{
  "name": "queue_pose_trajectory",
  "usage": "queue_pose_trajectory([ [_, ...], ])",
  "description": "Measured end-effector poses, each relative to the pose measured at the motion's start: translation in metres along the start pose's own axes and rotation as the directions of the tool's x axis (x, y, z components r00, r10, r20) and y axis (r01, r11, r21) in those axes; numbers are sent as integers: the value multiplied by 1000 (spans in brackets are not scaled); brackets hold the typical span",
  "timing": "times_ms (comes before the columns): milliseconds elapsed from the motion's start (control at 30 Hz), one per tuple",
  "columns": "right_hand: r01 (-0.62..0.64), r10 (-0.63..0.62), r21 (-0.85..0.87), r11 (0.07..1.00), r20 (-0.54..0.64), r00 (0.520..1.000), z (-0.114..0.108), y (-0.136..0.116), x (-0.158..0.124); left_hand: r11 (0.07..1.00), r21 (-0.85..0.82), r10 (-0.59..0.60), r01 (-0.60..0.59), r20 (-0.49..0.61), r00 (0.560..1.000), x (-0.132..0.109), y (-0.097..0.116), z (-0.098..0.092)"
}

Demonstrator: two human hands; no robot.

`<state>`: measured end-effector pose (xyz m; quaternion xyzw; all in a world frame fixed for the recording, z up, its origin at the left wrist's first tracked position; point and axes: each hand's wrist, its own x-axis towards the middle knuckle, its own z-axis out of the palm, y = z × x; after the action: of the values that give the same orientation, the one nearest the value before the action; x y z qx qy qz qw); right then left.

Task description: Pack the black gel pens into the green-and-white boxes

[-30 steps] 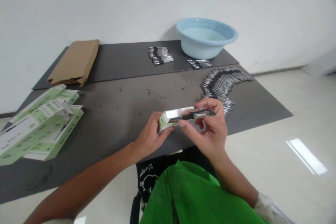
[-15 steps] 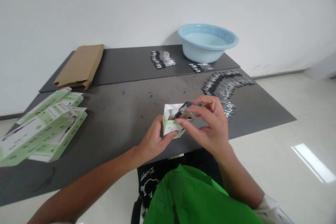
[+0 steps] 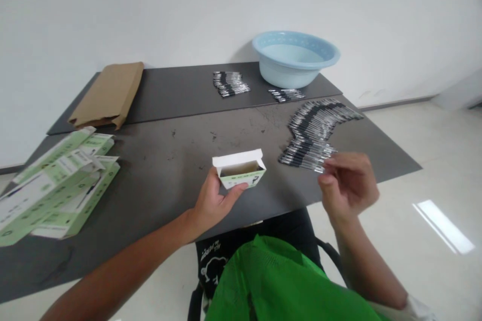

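My left hand [image 3: 216, 198] is closed around a small white and green carton [image 3: 243, 180]. Its top end is open toward me with a white flap raised at the back, and its inside is in shadow. Off to the right, my right hand [image 3: 350, 185] is beside the near end of a long fanned row of clear and black pens [image 3: 311, 133]. Its fingers are curled, with a gap between thumb and index fingertip, and I see nothing held there. Whether the fingertips touch the pen ends is unclear.
Several flat white and green cartons [image 3: 56, 180] overlap on the table's left. Behind them lies a brown paper bag [image 3: 109, 93]. Two smaller pen groups, one left [image 3: 230, 84] and one right [image 3: 286, 95], lie near a light blue basin [image 3: 295, 62] at the back.
My right hand has left the carton, where it held dark pens at the opening, and moved right to the pen row. The carton has shifted slightly left and turned, its flap now upright.
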<state>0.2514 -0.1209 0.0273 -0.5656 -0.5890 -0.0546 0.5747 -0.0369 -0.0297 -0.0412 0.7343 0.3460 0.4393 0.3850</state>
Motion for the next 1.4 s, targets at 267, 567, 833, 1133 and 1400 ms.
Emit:
queue_pose_trajectory([
  [267,126,92,-418,900,465,880,-58,80,-21,996,-77,-37,33,-53,998,3,-6,4],
  [567,144,187,-432,890,635,749,-50,84,-10,996,-65,-58,55,-36,998,4,-18,3],
  [833,82,276,-445,892,679,681,-46,74,4,996,-9,-88,88,22,996,4,-13,2],
  [1133,-61,249,-304,951,632,734,-69,37,25,999,36,-31,30,26,999,7,-7,2],
  [1400,-293,252,242,925,186,950,-34,-6,30,997,49,51,-58,145,988,1,-4,5],
])
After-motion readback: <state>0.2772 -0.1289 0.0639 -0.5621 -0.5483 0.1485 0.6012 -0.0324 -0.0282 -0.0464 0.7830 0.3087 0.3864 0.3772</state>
